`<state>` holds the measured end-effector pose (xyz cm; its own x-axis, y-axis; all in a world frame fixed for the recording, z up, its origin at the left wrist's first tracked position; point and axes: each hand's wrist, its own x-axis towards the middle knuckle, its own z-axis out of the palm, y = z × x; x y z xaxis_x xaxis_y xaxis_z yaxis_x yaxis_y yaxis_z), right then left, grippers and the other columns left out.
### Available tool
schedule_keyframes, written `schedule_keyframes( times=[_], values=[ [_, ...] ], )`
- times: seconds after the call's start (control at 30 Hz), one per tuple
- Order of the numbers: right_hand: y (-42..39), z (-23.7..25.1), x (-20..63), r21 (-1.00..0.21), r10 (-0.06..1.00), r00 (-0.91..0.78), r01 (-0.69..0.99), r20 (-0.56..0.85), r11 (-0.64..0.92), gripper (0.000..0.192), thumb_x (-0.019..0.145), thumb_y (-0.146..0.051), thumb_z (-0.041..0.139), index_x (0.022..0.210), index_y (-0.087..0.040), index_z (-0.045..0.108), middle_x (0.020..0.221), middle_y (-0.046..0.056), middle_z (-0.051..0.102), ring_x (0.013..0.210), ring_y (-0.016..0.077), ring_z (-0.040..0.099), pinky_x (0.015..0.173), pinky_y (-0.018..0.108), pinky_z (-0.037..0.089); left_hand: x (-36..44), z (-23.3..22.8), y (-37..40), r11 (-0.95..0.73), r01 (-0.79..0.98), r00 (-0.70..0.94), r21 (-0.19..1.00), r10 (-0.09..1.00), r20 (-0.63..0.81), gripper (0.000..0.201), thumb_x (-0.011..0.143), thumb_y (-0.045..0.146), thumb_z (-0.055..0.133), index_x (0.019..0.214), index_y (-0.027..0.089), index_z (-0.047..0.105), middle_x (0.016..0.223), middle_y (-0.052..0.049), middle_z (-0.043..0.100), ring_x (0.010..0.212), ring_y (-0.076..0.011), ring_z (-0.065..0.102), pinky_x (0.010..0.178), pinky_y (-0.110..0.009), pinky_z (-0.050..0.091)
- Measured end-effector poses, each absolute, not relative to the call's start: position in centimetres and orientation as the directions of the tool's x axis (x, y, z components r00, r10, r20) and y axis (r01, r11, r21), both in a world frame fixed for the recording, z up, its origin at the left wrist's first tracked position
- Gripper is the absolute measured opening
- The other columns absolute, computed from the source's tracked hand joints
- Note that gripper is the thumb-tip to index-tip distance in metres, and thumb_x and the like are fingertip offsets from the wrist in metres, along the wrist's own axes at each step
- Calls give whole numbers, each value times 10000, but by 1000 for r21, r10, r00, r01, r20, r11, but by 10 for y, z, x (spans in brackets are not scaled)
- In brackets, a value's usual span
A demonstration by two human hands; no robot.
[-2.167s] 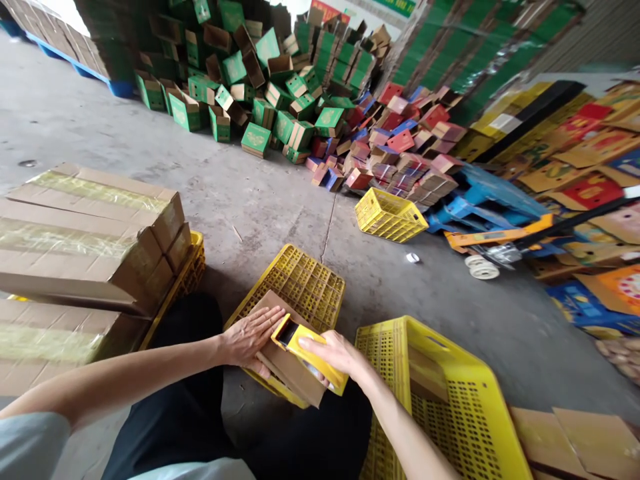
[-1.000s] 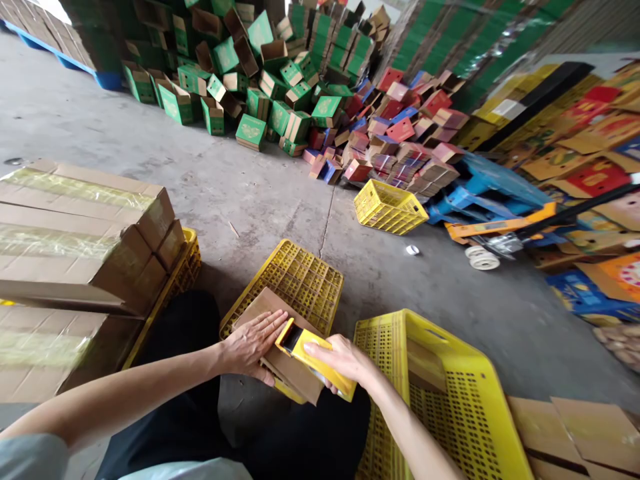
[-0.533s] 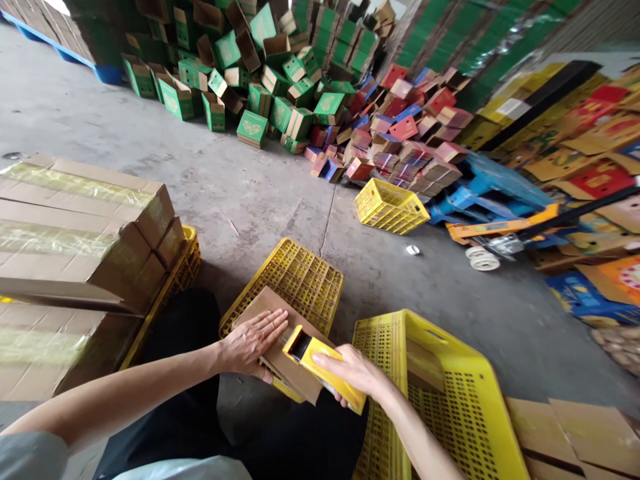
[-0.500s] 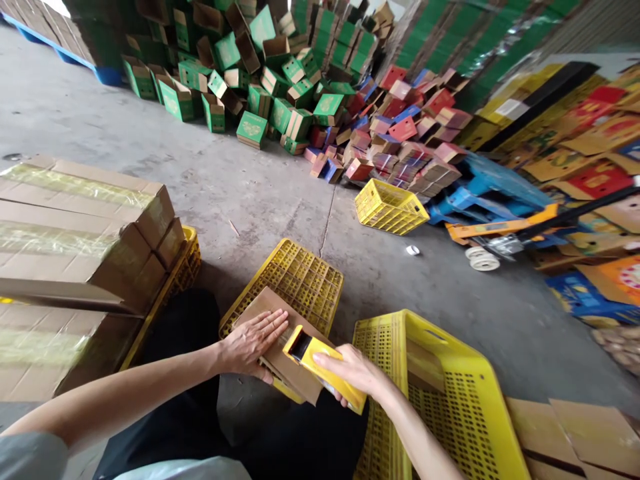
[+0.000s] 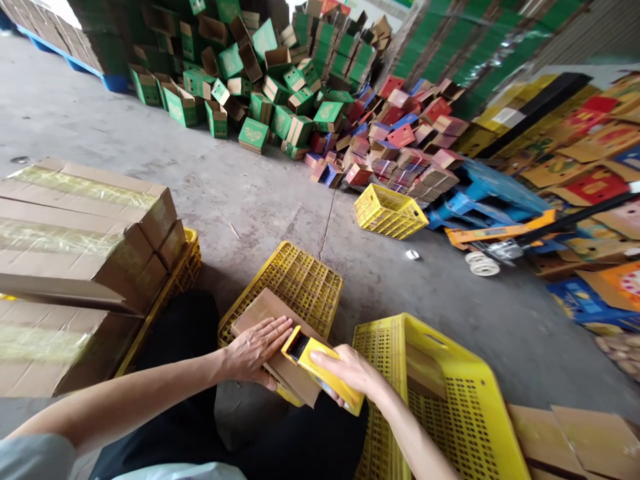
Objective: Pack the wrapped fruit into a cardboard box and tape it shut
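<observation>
A small brown cardboard box (image 5: 295,381) lies on an upturned yellow crate (image 5: 310,280) in front of my knees. My left hand (image 5: 257,348) rests flat on the box, its fingers stretched out along the top and the thumb over the near edge. My right hand (image 5: 345,370) grips a yellow tape dispenser (image 5: 313,353) from above. Its dark front end is over the box top, close to my left fingertips. Whether tape runs from it to the cardboard I cannot tell.
Taped cartons (image 5: 85,200) are stacked at my left on a yellow crate. Close on my right stands a tilted yellow crate (image 5: 450,333) with a carton inside, beside flat cardboard (image 5: 575,433). Farther off are another crate (image 5: 390,210), a pallet jack (image 5: 500,240) and heaped green boxes (image 5: 253,133).
My left hand has slid slightly right along the box, closer to the tape dispenser. The dispenser has barely shifted; the view has tilted a little.
</observation>
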<state>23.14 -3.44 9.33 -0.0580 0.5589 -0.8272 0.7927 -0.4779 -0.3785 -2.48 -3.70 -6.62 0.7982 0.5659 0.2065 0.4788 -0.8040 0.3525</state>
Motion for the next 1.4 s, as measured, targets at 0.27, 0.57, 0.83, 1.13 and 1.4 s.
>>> schedule_keyframes(
  times=[0.27,0.57,0.83,1.13,1.4],
  values=[
    [-42,100,245,-398,541,-101,790,-835,-467,481,963,-623,554,889,-160,664,585,62,718,460,188,701,456,233,569,-28,-67,-34,-799,480,804,361,566,184,1140,923,786,511,1703,104,34,1754,-189,174,1621,-365,194,1308,-476,192],
    [-59,94,265,-380,559,-47,780,-828,-497,439,957,-593,577,832,-176,631,543,48,692,477,197,707,412,218,538,-29,-67,-33,-816,459,815,351,544,200,1152,921,784,538,1707,135,2,1759,-182,160,1615,-378,207,1304,-494,187],
    [-64,83,269,-429,594,-74,763,-801,-484,489,960,-619,575,827,-157,664,593,106,715,485,235,713,460,279,577,-20,-64,-42,-792,513,801,331,580,147,1217,807,872,606,1707,200,138,1761,-217,87,1610,-437,180,1290,-577,180],
    [-67,71,277,-475,619,-95,733,-780,-487,539,904,-700,622,781,-177,649,562,75,711,461,214,701,418,241,542,8,-75,-59,-836,460,827,300,526,200,1162,937,822,445,1697,92,-43,1752,-198,174,1621,-375,186,1306,-508,204],
    [-59,79,257,-524,644,-88,671,-760,-525,527,974,-661,533,762,-190,635,583,77,707,505,206,718,472,249,580,-14,-61,-12,-882,375,881,284,435,187,1100,955,795,458,1707,129,13,1745,-195,202,1618,-343,216,1314,-481,191]
  ],
)
